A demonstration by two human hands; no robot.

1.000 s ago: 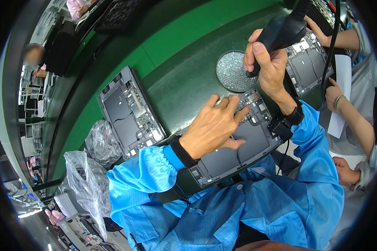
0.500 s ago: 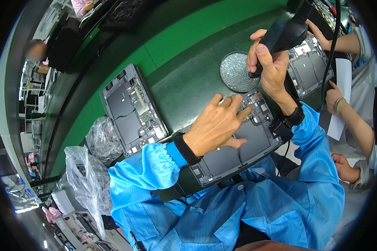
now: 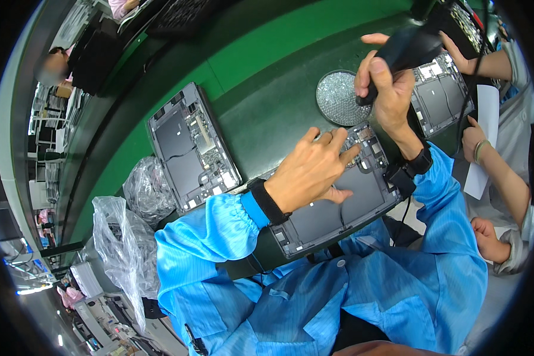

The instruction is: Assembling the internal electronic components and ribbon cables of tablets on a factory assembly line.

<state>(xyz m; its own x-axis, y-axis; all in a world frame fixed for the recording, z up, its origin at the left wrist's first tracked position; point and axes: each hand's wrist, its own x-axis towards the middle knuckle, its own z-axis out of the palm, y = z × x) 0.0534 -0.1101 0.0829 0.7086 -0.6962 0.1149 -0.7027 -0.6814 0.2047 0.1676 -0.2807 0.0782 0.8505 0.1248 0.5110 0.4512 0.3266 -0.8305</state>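
Observation:
My right hand [image 3: 391, 98] is wrapped round a black corded electric screwdriver [image 3: 406, 50], its tip end pointing down toward a round dish [image 3: 337, 98] full of small shiny pieces. Below it an opened laptop base [image 3: 362, 196], with battery and circuit board exposed, lies at the bench's near edge. My left hand [image 3: 308, 166] rests over its board area, fingers bent and apart, thumb out, holding nothing that I can see. The palm hides part of the board. Both wrists wear black bands.
Another opened laptop base [image 3: 187, 148] lies on the green bench [image 3: 267, 118] to the left, beside crumpled clear plastic bags [image 3: 124, 237]. At the right, a co-worker's hands [image 3: 474, 139] are near a third opened laptop base [image 3: 439, 95] and a white sheet [image 3: 483, 142].
My right hand and the screwdriver have shifted slightly right; the screwdriver is blurred. My left hand stays over the laptop base, with fingers a little changed. The whole view has shifted slightly.

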